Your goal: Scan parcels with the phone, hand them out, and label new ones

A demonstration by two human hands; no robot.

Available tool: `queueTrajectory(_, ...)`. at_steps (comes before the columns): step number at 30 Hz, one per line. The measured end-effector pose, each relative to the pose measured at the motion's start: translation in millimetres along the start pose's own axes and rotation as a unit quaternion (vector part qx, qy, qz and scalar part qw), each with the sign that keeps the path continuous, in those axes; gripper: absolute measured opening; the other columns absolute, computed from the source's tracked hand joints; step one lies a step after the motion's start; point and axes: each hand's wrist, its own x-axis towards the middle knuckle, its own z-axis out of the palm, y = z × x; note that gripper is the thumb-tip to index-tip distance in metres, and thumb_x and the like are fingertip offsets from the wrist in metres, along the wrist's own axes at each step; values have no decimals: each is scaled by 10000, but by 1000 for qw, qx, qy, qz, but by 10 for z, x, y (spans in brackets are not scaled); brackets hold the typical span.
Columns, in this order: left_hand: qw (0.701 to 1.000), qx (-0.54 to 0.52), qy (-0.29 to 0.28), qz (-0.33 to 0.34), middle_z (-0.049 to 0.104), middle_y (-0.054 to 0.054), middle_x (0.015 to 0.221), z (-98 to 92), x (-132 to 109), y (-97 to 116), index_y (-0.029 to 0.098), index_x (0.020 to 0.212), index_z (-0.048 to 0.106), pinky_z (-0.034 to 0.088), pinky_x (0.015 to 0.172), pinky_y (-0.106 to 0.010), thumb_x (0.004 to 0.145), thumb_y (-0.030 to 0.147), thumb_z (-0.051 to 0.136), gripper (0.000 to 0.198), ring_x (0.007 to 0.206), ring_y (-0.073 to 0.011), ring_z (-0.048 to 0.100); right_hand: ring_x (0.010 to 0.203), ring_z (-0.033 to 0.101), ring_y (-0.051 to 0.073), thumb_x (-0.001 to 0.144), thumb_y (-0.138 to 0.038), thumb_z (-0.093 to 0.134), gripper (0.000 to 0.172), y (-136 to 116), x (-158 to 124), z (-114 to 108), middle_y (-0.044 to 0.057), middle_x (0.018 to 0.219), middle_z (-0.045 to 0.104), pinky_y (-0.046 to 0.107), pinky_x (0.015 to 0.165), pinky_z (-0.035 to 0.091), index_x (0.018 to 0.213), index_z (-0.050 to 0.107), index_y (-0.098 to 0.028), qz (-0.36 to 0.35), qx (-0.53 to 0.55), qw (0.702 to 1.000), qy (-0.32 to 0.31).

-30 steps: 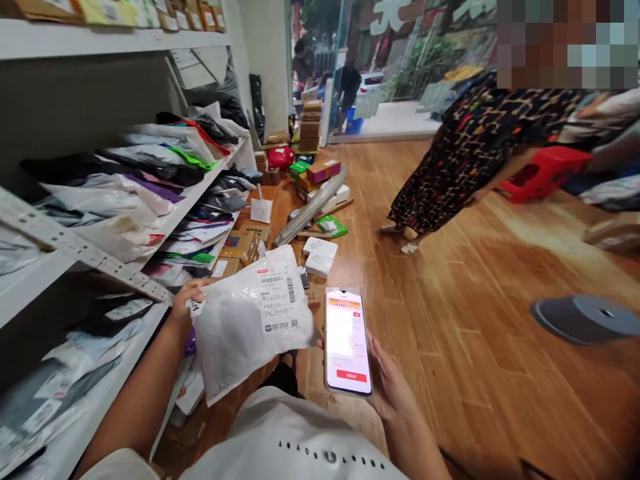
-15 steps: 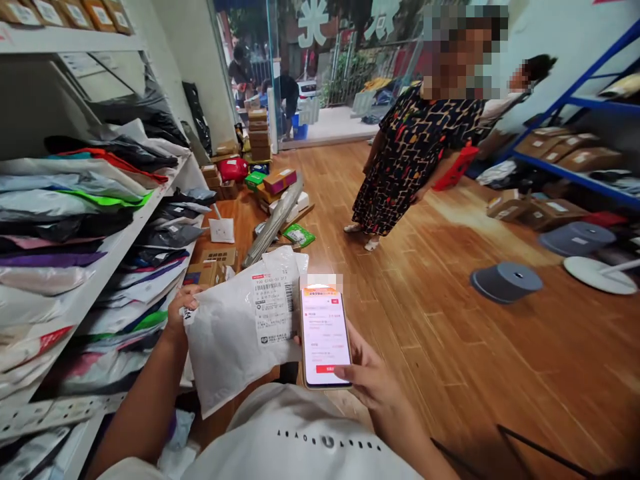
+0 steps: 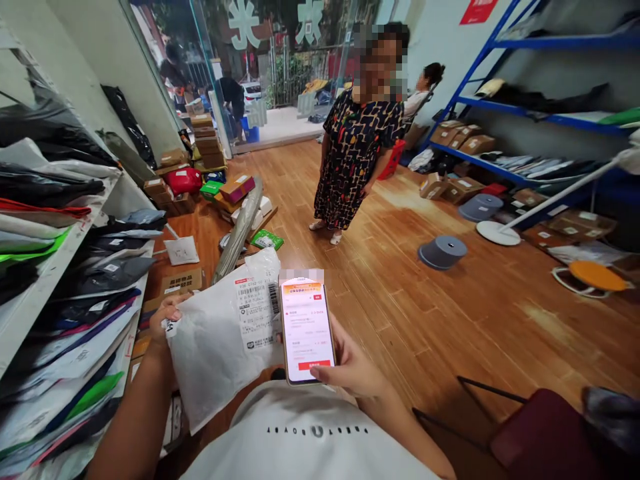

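My left hand [image 3: 167,317] is closed on the left edge of a white plastic mailing bag [image 3: 215,360], which hangs tilted before my body. A printed shipping label [image 3: 259,313] with barcodes faces up on the bag's right part. In my right hand [image 3: 343,363] is a smartphone [image 3: 307,333], its screen lit with a list and a red button. The thumb lies over the lower right of the screen, at the red button. The phone's left edge is beside the bag's right side; fingers behind the phone are mostly hidden.
Shelves of bagged parcels [image 3: 50,247] rise close on my left. Boxes and a long wrapped roll [image 3: 240,230] lie on the floor ahead. A person in a patterned dress [image 3: 357,147] stands facing me. A grey stool [image 3: 443,253], blue shelving [image 3: 530,110] and a dark red chair [image 3: 543,437] are to the right.
My view has swung right, so the room shifts left and more blue shelving and a chair show. Both hands keep hold of the bag and phone.
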Motion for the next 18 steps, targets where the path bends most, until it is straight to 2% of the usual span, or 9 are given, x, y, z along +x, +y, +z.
queueTrajectory(4,1000,6,-13,12,587,-17,513,221,24,-25,168,405,462,460,420,-263,340,160,531,95,469,-157,545,1170,632,282,682,-229,830,827,-121,2,-85,102,1244,681,420,912,530,1388,402,-285,-6,-3,1000,-3)
queueTrajectory(7,999,4,-44,26,512,-3,472,311,26,-52,172,389,420,449,424,-257,367,159,536,119,451,-135,517,1119,657,272,672,-223,836,817,-156,0,-140,101,1215,696,393,871,545,1371,416,-276,-10,-2,1000,-2)
queueTrajectory(9,998,3,-59,33,477,3,452,335,28,-75,174,383,420,437,411,-258,373,162,538,119,434,-128,495,1119,658,273,671,-217,836,812,-168,-7,-172,105,1214,696,395,878,543,1366,420,-271,-9,4,1000,2)
queueTrajectory(18,997,12,-68,17,583,-33,503,380,19,-115,167,371,466,413,382,-251,362,166,520,55,434,-139,508,1144,647,298,673,-223,836,791,-214,-52,-228,132,1231,688,446,913,530,1355,436,-255,-11,3,1000,12)
